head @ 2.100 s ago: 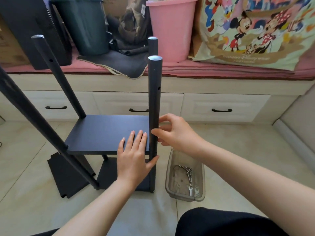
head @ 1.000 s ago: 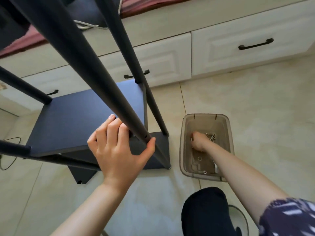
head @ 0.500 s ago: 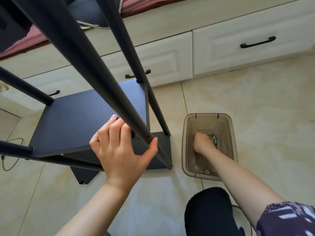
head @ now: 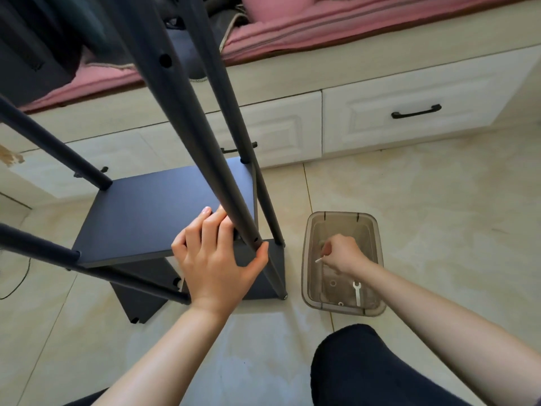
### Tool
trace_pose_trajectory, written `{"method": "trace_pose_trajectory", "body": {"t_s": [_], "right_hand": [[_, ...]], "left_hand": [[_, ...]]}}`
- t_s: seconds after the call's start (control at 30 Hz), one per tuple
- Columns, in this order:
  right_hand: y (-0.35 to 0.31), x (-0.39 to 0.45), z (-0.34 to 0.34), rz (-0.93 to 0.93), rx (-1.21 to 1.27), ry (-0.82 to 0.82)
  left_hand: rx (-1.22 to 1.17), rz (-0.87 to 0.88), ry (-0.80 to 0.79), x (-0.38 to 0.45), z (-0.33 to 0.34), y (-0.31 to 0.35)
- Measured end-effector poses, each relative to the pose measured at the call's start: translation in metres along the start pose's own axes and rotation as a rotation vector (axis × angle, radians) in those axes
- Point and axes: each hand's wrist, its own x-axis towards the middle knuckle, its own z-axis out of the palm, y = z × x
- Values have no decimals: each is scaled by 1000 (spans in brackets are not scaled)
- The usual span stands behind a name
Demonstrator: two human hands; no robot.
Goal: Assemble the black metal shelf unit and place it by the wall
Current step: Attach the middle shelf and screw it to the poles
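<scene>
The black metal shelf unit stands on the tiled floor, its four dark poles rising past my head. My left hand point(head: 215, 256) grips the near right pole point(head: 187, 112) where it meets the middle shelf board point(head: 152, 212), fingers on the board's corner and thumb against the pole. A lower board point(head: 140, 300) lies under it. To the right, my right hand point(head: 341, 253) is inside a clear plastic box point(head: 310, 259), pinching a small silver screw. A white spanner point(head: 357, 293) and washers lie in the box.
White drawer fronts with black handles point(head: 415, 112) run along the back under a pink cushioned bench point(head: 292, 27). My dark-clothed knee point(head: 366, 367) is at the bottom right. A black cable point(head: 14, 285) lies on the floor at the left.
My right hand left the pole, reached into the box and rummaged, and now it pinches a screw above the box floor. My left hand shifted from flat on the board to gripping the pole.
</scene>
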Motion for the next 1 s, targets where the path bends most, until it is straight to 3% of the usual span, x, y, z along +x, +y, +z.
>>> {"method": "trace_pose_trajectory", "body": {"t_s": [0.2,0.4,0.6,0.83,1.0], "right_hand": [[-36,-69,-63,-110,105,43],[-97,-141,-123,-174,295,-4],[-138,-184,-123,-162,385,-31],[-138,-190,-93,-87,493,42],[-141,-193,-93,-41,596,8]], "left_hand": [[-19,-53,-75,-1,-8,6],[-43,-120,-271,3,-25,11],[-92,-120,-439,4,-44,14],[-342,-220,-321,-9,-61,14],[-486,-305,-195,-14,-67,15]]}}
